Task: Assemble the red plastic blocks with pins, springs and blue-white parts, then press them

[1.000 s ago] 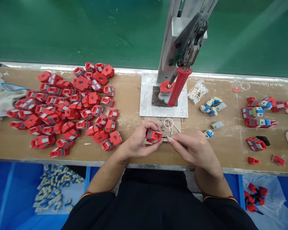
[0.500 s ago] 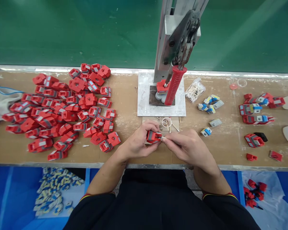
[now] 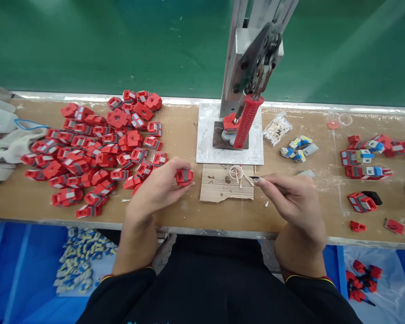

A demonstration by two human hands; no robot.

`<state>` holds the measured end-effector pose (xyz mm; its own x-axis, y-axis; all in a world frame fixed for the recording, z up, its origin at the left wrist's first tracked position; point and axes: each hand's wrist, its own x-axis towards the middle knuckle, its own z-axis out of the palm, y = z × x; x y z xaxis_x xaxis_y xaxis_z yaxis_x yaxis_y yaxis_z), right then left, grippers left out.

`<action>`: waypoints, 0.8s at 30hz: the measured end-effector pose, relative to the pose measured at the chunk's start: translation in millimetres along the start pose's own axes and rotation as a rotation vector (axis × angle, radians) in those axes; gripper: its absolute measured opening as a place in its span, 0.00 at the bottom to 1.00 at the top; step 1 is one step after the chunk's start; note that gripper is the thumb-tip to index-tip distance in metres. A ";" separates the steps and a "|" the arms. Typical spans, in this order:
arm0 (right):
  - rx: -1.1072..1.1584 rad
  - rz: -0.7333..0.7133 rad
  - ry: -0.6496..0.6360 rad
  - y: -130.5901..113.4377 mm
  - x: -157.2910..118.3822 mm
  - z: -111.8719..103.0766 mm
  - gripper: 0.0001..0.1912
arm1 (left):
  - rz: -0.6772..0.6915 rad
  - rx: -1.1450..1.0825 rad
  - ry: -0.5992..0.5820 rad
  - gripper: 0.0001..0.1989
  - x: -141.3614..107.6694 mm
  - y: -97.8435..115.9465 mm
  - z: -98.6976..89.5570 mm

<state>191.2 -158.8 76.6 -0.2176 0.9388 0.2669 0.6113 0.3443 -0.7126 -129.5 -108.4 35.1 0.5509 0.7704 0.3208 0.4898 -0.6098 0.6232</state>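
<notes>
Left hand [image 3: 157, 186] pinches a red part [image 3: 184, 176]; right hand [image 3: 292, 198] pinches thin tweezers [image 3: 256, 178] — tips over the cardboard [image 3: 219, 189].

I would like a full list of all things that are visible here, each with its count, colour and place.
red parts pile: many, red and grey, bench left
red part: one, red and grey, in left hand
press: one, metal with red handle, bench back centre
white plate: one, under the press
cardboard: one piece, brown, in front of the plate
bag: one, clear, right of the press
blue parts: several, blue, yellow and grey, right of the bag
assembled parts: several, red with blue, bench right
bench: one, brown
left hand: holds the red part
right hand: pinches a thin dark tool over the cardboard
</notes>
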 end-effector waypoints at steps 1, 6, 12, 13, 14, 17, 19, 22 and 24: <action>-0.005 -0.001 0.009 0.9 -0.4 -1.6 0.18 | -0.034 0.099 -0.077 0.13 -3.1 -1.2 -10.8; -0.027 -0.010 -0.022 0.1 -3.2 -3.6 0.19 | 0.010 0.446 -0.336 0.14 -5.4 -1.4 -40.5; -0.049 0.020 0.034 1.1 -5.4 -10.7 0.23 | -0.002 0.406 -0.224 0.16 4.6 1.2 -43.6; -0.058 0.036 0.048 2.4 -6.2 -13.2 0.23 | -0.011 0.381 -0.214 0.16 5.2 1.7 -43.7; -0.066 0.059 0.062 4.3 -7.6 -15.9 0.23 | -0.022 0.361 -0.202 0.17 5.4 2.3 -44.0; -0.087 0.109 0.082 14.9 -15.2 -23.3 0.20 | -0.027 0.338 -0.196 0.17 4.3 3.5 -44.7; -0.115 0.112 0.079 25.6 -23.4 -26.0 0.19 | -0.017 0.359 -0.184 0.17 3.6 3.4 -43.3; -0.174 0.092 0.053 41.5 -38.1 -25.9 0.17 | 0.026 0.353 -0.252 0.18 4.8 0.6 -37.1; -0.199 0.081 0.049 49.0 -47.0 -24.6 0.16 | 0.040 0.333 -0.307 0.19 7.0 -3.3 -32.2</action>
<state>250.1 -186.2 45.1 -0.1277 0.9602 0.2484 0.7644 0.2549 -0.5922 -149.1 -95.0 58.2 0.7242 0.6847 0.0824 0.6269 -0.7034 0.3351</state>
